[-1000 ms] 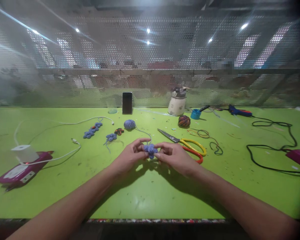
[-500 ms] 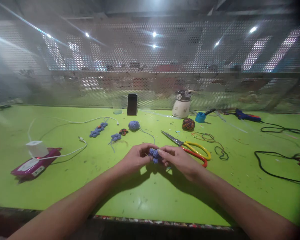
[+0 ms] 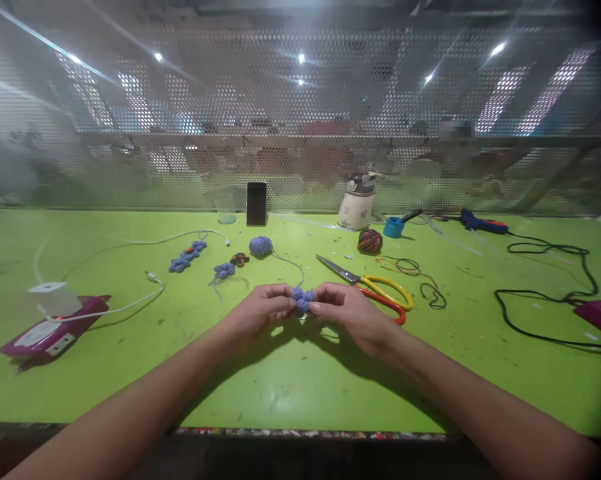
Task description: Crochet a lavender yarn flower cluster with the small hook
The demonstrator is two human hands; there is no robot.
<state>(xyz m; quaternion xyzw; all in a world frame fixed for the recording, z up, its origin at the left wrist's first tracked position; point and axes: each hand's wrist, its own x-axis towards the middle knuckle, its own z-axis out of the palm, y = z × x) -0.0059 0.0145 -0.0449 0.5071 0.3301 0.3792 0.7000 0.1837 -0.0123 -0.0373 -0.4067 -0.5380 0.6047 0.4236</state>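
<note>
Between my two hands is a small blue-purple yarn flower with puffy petals, held just above the green table. My left hand pinches its left side between thumb and fingers. On the other side my right hand grips it the same way. A strand runs from the blue yarn ball toward the flower; its end is hidden by the hands. Scissors with yellow and red handles lie beside my right hand. Farther left are another blue flower, a dark orange-black flower and a joined flower strip.
A multicoloured yarn ball, a blue tape roll and a white jar stand toward the back. A phone leans upright. At left lies a purple power strip with white cables; at right, a glue gun with black cord.
Both hands have turned the flower, so its petals now face up more openly, with fingertips at its two sides. The whole view has shifted slightly.
</note>
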